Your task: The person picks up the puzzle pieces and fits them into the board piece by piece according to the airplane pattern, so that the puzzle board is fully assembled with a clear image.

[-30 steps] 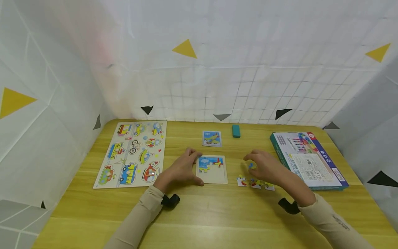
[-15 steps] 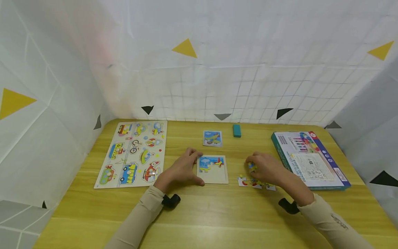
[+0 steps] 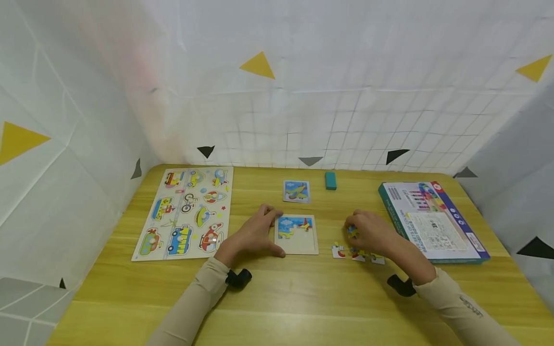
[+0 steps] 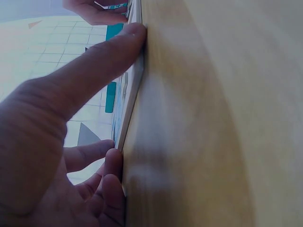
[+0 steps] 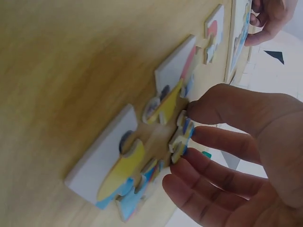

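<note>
The right hand (image 3: 371, 231) pinches a small jigsaw piece (image 5: 182, 135), blue and yellow, between its thumb and fingertips; whether the piece touches the surface below cannot be told. The left hand (image 3: 256, 231) grips the near-square puzzle tray (image 3: 304, 246) at its left side, thumb at the near edge and fingers at the far left corner. Pieces showing blue sky, white cloud and a red tail fill the tray's far strip and part of its left side, while bare wood shows over the rest.

Between the tray and the right hand, just in front of the held piece, three loose pieces (image 3: 339, 251) lie flat in a row, white with red and yellow parts. Another blue piece (image 5: 135, 196) lies just behind the rightmost of them.

Beyond the tray lies a picture card (image 3: 296, 191) with a yellow plane on blue, and near it, to the right, a teal block (image 3: 330, 180). A large vehicle board (image 3: 194, 250) lies to the left; a printed box (image 3: 437, 228) with teal sides lies to the right. All rest on the wood-grained desk (image 3: 277, 307), backed by a white curtain (image 3: 324, 110) with coloured triangles.
</note>
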Demonstrator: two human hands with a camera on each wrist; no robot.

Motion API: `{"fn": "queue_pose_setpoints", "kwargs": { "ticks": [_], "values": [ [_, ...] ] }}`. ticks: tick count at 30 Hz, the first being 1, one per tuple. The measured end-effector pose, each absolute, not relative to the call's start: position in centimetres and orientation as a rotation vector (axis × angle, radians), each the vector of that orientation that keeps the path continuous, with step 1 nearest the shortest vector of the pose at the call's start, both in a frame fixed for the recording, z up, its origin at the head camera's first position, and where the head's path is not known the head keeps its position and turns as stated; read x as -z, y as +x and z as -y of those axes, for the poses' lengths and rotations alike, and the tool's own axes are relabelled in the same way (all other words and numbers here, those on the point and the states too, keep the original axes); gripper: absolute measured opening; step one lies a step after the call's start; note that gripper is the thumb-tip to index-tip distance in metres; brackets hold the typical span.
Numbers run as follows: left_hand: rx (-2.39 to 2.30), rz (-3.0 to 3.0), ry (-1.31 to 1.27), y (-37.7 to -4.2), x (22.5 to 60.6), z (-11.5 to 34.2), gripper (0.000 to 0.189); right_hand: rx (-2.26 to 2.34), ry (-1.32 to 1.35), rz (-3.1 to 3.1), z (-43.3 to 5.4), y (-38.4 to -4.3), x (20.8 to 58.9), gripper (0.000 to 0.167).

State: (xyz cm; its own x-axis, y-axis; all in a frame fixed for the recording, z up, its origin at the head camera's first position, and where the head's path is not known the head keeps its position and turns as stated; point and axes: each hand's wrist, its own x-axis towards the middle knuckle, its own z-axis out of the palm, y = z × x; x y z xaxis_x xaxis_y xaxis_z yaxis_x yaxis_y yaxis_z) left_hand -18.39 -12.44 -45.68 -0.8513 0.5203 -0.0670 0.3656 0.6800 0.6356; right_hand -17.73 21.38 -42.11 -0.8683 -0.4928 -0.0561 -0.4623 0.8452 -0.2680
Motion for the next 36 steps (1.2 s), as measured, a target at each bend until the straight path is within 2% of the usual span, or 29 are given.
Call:
{"fn": "queue_pose_setpoints", "kwargs": {
  "ticks": [24, 36],
  "values": [
    [-0.951, -2.636, 0.678, -18.4, 45.3, 12.3, 0.107, 0.411, -0.783, -2.958, -19.6, -17.4, 40.9, 0.027],
    [-0.944, -2.63, 0.666, -18.4, 45.6, 12.5, 0.108, 0.456, -0.9, -2.957, -17.9, -17.5, 40.5, 0.028]
  ]
}}
